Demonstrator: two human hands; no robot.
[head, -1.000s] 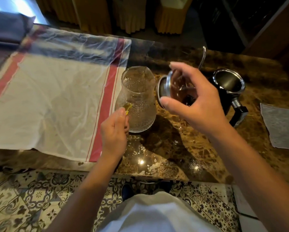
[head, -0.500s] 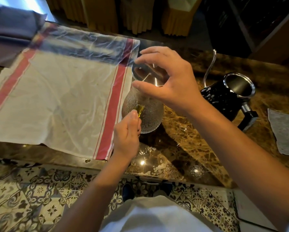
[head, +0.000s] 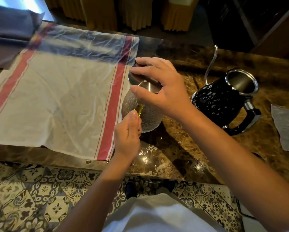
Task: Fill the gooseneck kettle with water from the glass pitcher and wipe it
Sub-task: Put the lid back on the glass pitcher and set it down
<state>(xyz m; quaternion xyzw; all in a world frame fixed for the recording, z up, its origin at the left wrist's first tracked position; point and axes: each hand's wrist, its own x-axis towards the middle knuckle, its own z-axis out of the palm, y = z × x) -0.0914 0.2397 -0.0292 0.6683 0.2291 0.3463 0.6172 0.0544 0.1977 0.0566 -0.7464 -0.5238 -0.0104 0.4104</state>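
A dimpled glass pitcher (head: 147, 118) stands on the brown marble counter (head: 182, 144), just right of a striped cloth. My left hand (head: 127, 133) grips its yellowish handle (head: 139, 110). My right hand (head: 160, 84) holds a round metal lid (head: 142, 82) flat on the pitcher's mouth, fingers curled around the rim. To the right stands the black gooseneck kettle (head: 219, 101), wet with drops, its top open, its thin spout (head: 210, 64) rising behind it and its handle toward the right.
A large white cloth with red stripes (head: 60, 97) covers the counter's left half. A grey wiping cloth (head: 286, 126) lies at the right edge. Water spots shine near the front edge. Yellow-skirted chairs (head: 133, 12) stand beyond the counter.
My right hand carried the metal lid from beside the kettle leftward and set it flat on top of the pitcher. My left hand stayed on the pitcher's handle.
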